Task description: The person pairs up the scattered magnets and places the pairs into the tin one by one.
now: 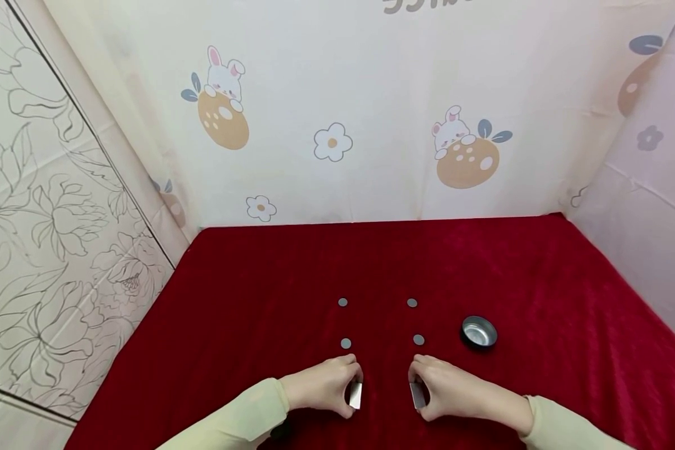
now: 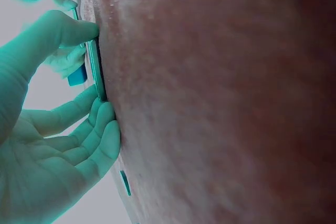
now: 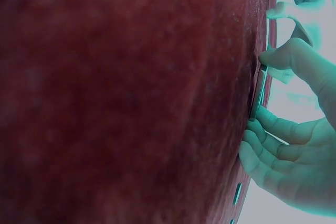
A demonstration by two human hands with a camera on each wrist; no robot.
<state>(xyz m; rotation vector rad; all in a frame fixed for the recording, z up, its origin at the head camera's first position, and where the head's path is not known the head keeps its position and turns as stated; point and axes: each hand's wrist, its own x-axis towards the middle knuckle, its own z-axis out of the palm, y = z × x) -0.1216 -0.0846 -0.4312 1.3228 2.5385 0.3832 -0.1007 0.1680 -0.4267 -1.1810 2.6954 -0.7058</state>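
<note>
Your left hand pinches a small flat grey metal plate between thumb and fingers, near the front edge of the red velvet cloth. Your right hand pinches a second, matching metal plate just beside it. Both plates seem to lie flat on the cloth. Beyond them sit 4 small grey round discs; a small round metal cup stands toward the right edge.

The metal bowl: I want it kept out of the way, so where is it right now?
In the head view the metal bowl sits on the red cloth, right of the four grey discs and just beyond the right hand.
</note>
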